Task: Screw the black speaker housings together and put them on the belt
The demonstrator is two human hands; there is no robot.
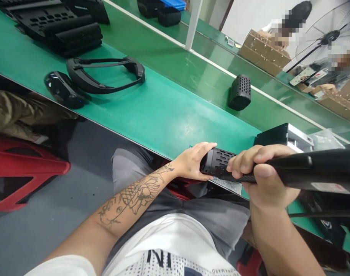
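A long black device (315, 168) with a slotted, perforated end runs from the middle of the view to the right edge, above the green bench's front edge. My left hand (193, 163) grips its slotted end, thumb and fingers on opposite sides. Farther along, my right hand (267, 172) is wrapped round the body, fingers over the top. A pale label sits on the device's side near the right edge. Clear plastic film (230, 185) shows under the slotted part.
A black headset (105, 76) lies on the green bench (163, 111). Black perforated parts (59, 28) fill the far left corner, and a small black perforated block (240, 92) stands farther back. Behind my right hand is a black and white box (284, 138). Red stools (28, 168) stand below.
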